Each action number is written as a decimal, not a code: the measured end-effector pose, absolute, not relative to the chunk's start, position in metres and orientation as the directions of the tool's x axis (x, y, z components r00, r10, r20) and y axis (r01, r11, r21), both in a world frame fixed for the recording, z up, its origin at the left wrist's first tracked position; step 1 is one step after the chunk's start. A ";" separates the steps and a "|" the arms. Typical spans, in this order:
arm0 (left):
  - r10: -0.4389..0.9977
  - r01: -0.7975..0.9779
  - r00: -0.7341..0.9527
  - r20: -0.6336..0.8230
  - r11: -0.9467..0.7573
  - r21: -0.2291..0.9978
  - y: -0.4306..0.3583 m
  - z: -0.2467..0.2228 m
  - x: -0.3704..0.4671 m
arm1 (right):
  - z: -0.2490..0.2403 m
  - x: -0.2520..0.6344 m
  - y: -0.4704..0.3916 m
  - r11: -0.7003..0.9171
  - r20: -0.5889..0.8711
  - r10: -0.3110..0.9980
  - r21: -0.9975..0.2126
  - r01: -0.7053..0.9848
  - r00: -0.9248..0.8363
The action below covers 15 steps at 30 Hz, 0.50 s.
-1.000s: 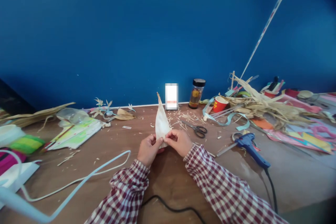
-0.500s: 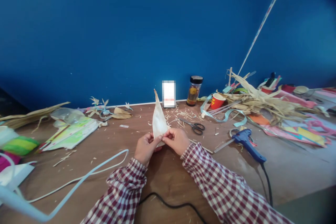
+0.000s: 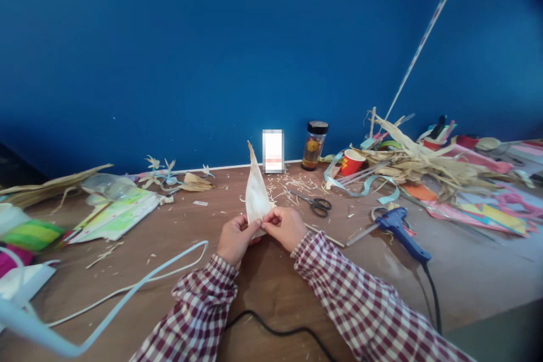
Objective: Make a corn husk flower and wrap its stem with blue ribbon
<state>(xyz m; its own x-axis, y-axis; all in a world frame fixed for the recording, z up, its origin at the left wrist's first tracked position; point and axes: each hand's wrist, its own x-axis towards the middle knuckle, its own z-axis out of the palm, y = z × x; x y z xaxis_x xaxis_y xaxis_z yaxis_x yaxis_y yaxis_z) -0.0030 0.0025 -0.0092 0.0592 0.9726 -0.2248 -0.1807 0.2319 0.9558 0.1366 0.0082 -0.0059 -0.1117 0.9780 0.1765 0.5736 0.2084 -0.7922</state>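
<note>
A pale corn husk (image 3: 257,192), broad at its base and tapering to a brown tip, stands upright between my two hands above the table. My left hand (image 3: 236,237) pinches its lower left edge between thumb and fingers. On the other side my right hand (image 3: 287,227) grips the lower right edge, thumb and forefinger pressed together close to the left thumb. The base of the husk is partly hidden behind the fingers. Beyond my right hand lie black scissors (image 3: 320,207) and scattered husk shreds (image 3: 297,185).
A blue glue gun (image 3: 403,235) with a black cord lies to the right. A lidded jar (image 3: 314,147) and a red paper cup (image 3: 352,163) stand near the wall, beside piled dry husks (image 3: 419,161). A white cable (image 3: 127,288) crosses the left; painted paper (image 3: 116,215) lies beyond.
Almost nothing differs. The husk's top leans very slightly further left and up, while both hands keep the same hold.
</note>
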 end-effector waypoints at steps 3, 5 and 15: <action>0.973 -0.171 0.055 -0.226 0.232 0.958 0.003 -0.009 -0.003 | -0.005 0.136 0.006 0.208 0.186 0.978 -0.785 0.583 -0.098; 0.974 -0.175 0.037 -0.225 0.228 0.958 0.003 -0.009 -0.004 | -0.003 0.137 0.006 0.227 0.209 0.973 -0.785 0.576 -0.099; 0.967 -0.166 0.083 -0.240 0.251 0.954 0.000 -0.001 -0.004 | 0.005 0.151 0.018 -0.034 -0.034 0.999 -0.999 0.005 -0.010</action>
<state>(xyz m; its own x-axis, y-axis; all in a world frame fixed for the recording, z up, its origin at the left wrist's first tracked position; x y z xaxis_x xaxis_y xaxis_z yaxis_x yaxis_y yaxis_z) -0.0042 -0.0002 -0.0013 0.0827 0.9672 -0.2404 -0.1658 0.2512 0.9536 0.1511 0.0181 0.0046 -0.0096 0.9994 -0.0338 0.0055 -0.0337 -0.9994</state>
